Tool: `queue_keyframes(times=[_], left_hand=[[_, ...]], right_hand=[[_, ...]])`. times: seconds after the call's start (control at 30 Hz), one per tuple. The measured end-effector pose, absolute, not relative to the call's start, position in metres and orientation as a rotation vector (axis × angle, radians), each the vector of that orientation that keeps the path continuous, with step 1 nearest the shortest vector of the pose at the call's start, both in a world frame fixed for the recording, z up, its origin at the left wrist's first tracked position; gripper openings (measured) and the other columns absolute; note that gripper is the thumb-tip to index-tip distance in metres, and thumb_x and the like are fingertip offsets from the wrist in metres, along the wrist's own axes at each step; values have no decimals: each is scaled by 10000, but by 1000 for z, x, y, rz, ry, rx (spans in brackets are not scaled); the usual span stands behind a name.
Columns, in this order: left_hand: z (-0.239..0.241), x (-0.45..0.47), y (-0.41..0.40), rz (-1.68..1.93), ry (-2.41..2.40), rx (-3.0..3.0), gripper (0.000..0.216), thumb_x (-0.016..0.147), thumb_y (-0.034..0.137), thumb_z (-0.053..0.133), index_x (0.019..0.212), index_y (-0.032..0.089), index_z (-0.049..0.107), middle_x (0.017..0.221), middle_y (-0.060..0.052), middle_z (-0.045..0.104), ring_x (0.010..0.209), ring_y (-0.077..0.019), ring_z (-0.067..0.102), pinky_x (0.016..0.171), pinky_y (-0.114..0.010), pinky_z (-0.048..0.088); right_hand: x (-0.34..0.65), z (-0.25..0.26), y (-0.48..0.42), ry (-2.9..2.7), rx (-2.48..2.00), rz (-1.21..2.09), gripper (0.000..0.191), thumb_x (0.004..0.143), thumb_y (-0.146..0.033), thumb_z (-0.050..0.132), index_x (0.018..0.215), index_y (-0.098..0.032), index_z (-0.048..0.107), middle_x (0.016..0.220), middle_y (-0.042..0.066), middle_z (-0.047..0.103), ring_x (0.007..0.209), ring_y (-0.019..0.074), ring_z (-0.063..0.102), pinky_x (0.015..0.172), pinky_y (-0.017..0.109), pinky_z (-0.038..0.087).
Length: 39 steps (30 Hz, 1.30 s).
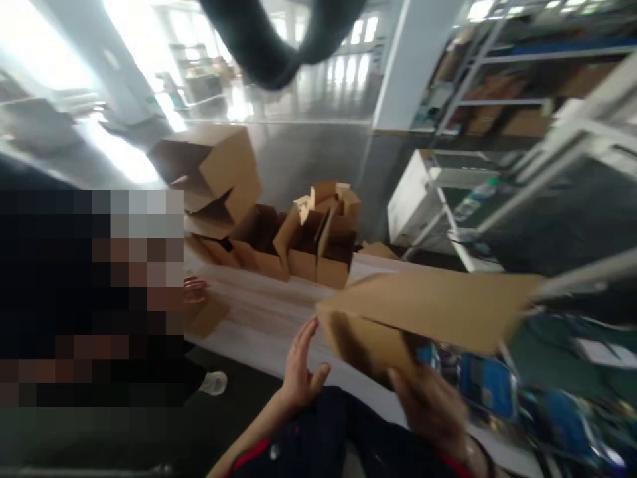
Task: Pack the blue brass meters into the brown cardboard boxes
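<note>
A cardboard box (371, 342) with a wide raised flap (438, 302) is tilted over the near side of the pale table. My left hand (301, 368) is by its left side, fingers stretched out and thumb apart, holding nothing. Against the near side of the box is my right hand (432, 408), smeared by motion; whether its fingers grip the cardboard is unclear.
Open cardboard boxes (303, 255) line the table's (259, 302) far edge, with a larger box (213, 172) on the left. A co-worker's hand (194, 290) touches cardboard at left. Blue packages (485, 385) lie at right. A bottle (475, 199) rests near a white frame.
</note>
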<state>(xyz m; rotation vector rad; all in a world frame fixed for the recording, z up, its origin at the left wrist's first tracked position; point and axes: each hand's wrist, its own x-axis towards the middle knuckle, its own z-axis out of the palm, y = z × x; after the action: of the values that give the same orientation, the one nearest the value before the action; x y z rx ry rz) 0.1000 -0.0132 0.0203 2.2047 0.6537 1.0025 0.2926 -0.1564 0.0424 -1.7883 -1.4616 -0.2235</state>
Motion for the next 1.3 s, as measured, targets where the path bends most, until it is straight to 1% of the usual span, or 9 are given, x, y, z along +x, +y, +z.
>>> queue_keyframes(times=[0.13, 0.23, 0.43, 0.6, 0.8, 0.9, 1.0, 1.2, 1.3], left_hand=[[33, 123, -7, 992, 737, 2259, 540, 786, 425, 579, 1252, 157, 525, 1228, -156, 595, 1132, -265, 567, 936, -412, 483], [29, 131, 16, 887, 1020, 2083, 342, 803, 405, 540, 1004, 165, 678, 975, -101, 710, 904, -226, 668, 846, -362, 529], [14, 106, 78, 787, 1371, 1697, 405, 598, 455, 675, 855, 144, 705, 900, -102, 719, 930, -300, 654, 915, -451, 487], [14, 100, 85, 967, 1464, 1621, 752, 603, 435, 709, 1275, 166, 503, 1142, -108, 638, 1041, -260, 606, 957, -437, 455], [38, 95, 39, 1318, 1579, 1759, 725, 698, 397, 623, 1338, 133, 408, 1283, -174, 517, 1131, -274, 536, 944, -466, 456], [42, 94, 11, 1402, 1486, 1937, 473, 745, 362, 581, 1164, 142, 565, 1156, -140, 597, 1066, -252, 569, 952, -453, 448], [43, 119, -11, 1021, 1222, 1908, 284, 754, 382, 584, 905, 156, 666, 957, -105, 671, 953, -232, 614, 953, -430, 442], [68, 206, -24, 488, 670, 1000, 694, 654, 594, 680, 1189, 166, 566, 1183, -126, 616, 1057, -229, 586, 920, -365, 454], [91, 214, -32, 443, 540, 821, 682, 613, 558, 741, 1150, 164, 591, 1053, -91, 662, 898, -196, 626, 797, -301, 489]], right_hand=[[244, 11, -118, -1973, -1822, 329, 154, 866, -181, 472, 908, -168, 619, 721, 49, 643, 577, 138, 595, 492, 223, 453], [245, -2, -104, -2003, -1592, 720, 301, 864, -269, 533, 1138, -150, 573, 967, 83, 676, 787, 152, 641, 656, 217, 496], [351, -19, -124, -1001, -2249, 349, 360, 915, -226, 357, 1207, -148, 554, 1204, 127, 597, 1113, 203, 541, 972, 325, 406], [446, -45, -106, -757, -2770, 416, 568, 810, -289, 553, 1298, -15, 454, 1315, 247, 482, 1221, 319, 429, 1006, 396, 322], [483, -46, -80, -1097, -2749, 647, 258, 854, -287, 530, 872, -102, 709, 962, 171, 689, 914, 246, 606, 795, 327, 389], [487, -25, -77, -1267, -2697, 556, 285, 884, -303, 499, 856, -110, 707, 961, 159, 688, 927, 239, 595, 795, 326, 363], [480, 11, -89, -1420, -2567, 280, 282, 906, -305, 462, 889, -142, 692, 950, 126, 681, 949, 237, 575, 835, 354, 331], [431, 95, -140, -1520, -1810, -448, 256, 894, -355, 495, 782, -186, 650, 678, 34, 610, 686, 183, 570, 732, 366, 394], [395, 113, -162, -1492, -1595, -480, 185, 887, -339, 518, 819, -210, 631, 677, 15, 583, 654, 170, 558, 743, 382, 438]])
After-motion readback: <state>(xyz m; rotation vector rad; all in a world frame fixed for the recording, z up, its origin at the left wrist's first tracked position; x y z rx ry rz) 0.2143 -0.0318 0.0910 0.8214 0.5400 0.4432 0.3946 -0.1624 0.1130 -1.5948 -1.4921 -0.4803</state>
